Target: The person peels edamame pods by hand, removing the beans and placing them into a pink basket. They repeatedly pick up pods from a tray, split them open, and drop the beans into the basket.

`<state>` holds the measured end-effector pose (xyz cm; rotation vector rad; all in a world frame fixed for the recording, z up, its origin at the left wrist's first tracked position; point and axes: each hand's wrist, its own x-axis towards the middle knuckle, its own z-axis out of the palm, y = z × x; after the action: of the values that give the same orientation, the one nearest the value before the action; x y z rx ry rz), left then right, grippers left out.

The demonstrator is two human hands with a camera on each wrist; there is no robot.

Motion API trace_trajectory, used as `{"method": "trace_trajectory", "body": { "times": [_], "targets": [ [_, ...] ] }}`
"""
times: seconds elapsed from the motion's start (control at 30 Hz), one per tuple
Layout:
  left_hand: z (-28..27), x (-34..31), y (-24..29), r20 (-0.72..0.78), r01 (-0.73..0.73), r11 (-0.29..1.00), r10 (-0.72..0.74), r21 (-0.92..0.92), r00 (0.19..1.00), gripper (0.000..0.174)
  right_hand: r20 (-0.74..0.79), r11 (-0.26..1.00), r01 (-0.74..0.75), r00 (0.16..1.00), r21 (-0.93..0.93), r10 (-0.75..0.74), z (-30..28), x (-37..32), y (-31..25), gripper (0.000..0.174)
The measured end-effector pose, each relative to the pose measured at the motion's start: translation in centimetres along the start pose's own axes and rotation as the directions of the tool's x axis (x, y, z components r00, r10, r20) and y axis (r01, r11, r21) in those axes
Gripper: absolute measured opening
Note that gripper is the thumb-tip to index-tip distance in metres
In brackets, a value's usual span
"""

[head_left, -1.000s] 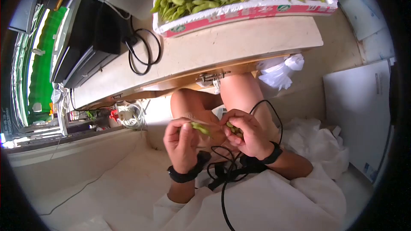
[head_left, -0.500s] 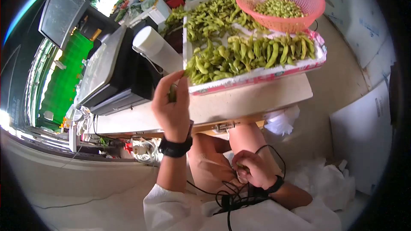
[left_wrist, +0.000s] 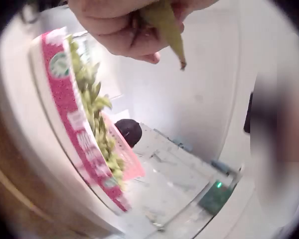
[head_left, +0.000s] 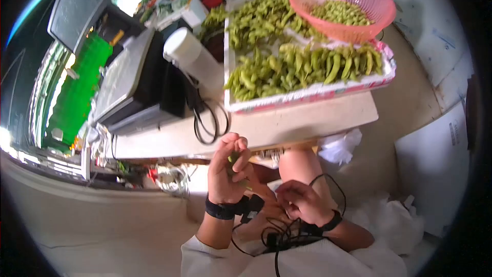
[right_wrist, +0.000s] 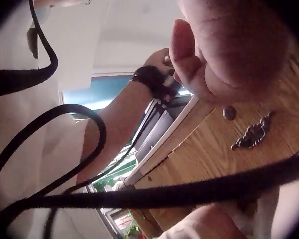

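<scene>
My left hand (head_left: 224, 179) is raised over the lap just in front of the table edge, its fingers curled round a green edamame pod (left_wrist: 167, 27). The pod's pointed tip sticks out below the fingers in the left wrist view. Lower and to the right, my right hand (head_left: 310, 205) hovers above the thigh with bent fingers; I cannot tell what lies inside it. Beyond the hands, a shallow white and pink box (head_left: 307, 94) holds many edamame pods (head_left: 266, 74). A pink plastic colander (head_left: 353, 33) with shelled green beans (head_left: 341, 13) stands on its back right part.
A white table (head_left: 287, 125) carries the box. Left of it are a white cylindrical container (head_left: 192, 54), a black machine (head_left: 133, 82) and a looped black cable (head_left: 207, 123). More black cable (head_left: 271, 231) lies across the lap. A white plastic bag (head_left: 341, 146) hangs under the table edge.
My left hand went from beside the right hand up to the box's near left corner, then came back toward the lap with a pod. The right hand stayed low over the thigh.
</scene>
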<state>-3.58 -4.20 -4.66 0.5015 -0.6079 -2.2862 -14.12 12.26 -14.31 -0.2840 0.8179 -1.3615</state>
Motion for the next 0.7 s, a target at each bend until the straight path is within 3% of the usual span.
{"method": "trace_trajectory", "body": {
  "times": [0.03, 0.1, 0.17, 0.2, 0.23, 0.27, 0.3, 0.43, 0.57, 0.63, 0.67, 0.7],
  "targets": [
    [-1.0, -1.1, -0.8, -0.05, 0.047, 0.991, -0.054, -0.126, 0.997, 0.018, 0.006, 0.992, 0.052, 0.999, -0.116, -0.051, -0.1, 0.3, 0.6, 0.013],
    [-3.4, -2.9, -2.5, -0.147, 0.024, 0.971, -0.061, -0.239, 0.987, 0.02, 0.071, 0.997, 0.071, 0.995, -0.012, -0.07, 0.9, -0.1, 0.1, 0.014],
    [-5.7, -4.5, -4.1, -0.166, 0.001, 0.941, -0.061, -0.339, 0.984, 0.024, 0.124, 0.987, 0.04, 0.992, -0.155, -0.021, 1.5, -0.3, 0.4, 0.017],
    [-6.0, -5.0, -4.3, -0.229, -0.009, 0.935, -0.077, -0.354, 0.97, 0.021, 0.099, 0.943, 0.128, 0.99, -0.307, -0.102, 2.2, -0.1, 0.7, 0.02],
    [-6.2, -5.6, -4.6, -0.285, -0.016, 0.93, -0.096, -0.367, 0.954, 0.02, 0.101, 0.943, 0.1, 0.992, -0.319, -0.071, 2.8, 0.2, 1.4, 0.02],
    [-6.6, -6.1, -5.2, -0.339, -0.064, 0.946, -0.051, -0.319, 0.94, 0.016, 0.148, 0.804, 0.296, 0.955, -0.516, -0.257, 3.1, 0.7, 2.1, 0.02],
    [-7.1, -6.4, -5.5, -0.345, -0.077, 0.94, -0.045, -0.333, 0.938, 0.016, 0.24, 0.583, 0.463, 0.875, -0.668, -0.42, 3.5, 1.1, 2.7, 0.02],
    [-8.9, -7.3, -6.0, -0.346, -0.152, 0.941, 0.04, -0.301, 0.937, 0.009, 0.167, 0.626, 0.263, 0.964, -0.734, -0.209, 4.9, 0.9, 3.4, 0.018],
    [-9.3, -7.3, -6.0, -0.383, -0.312, 0.917, 0.202, -0.249, 0.901, 0.008, 0.139, 0.596, 0.255, 0.962, -0.761, -0.234, 5.6, 1.3, 3.7, 0.019],
    [-9.1, -7.3, -6.1, -0.45, -0.424, 0.905, 0.367, -0.029, 0.814, 0.009, 0.169, 0.543, 0.284, 0.953, -0.79, -0.252, 6.1, 1.3, 3.7, 0.018],
    [-9.1, -7.4, -6.2, -0.454, -0.425, 0.904, 0.364, -0.036, 0.813, 0.009, 0.167, 0.54, 0.279, 0.954, -0.794, -0.247, 6.2, 1.3, 3.7, 0.018],
    [-9.1, -7.4, -6.4, -0.44, -0.442, 0.894, 0.428, 0.078, 0.789, 0.009, 0.167, 0.537, 0.258, 0.963, -0.803, -0.213, 6.3, 1.3, 3.7, 0.017]
  ]
}}
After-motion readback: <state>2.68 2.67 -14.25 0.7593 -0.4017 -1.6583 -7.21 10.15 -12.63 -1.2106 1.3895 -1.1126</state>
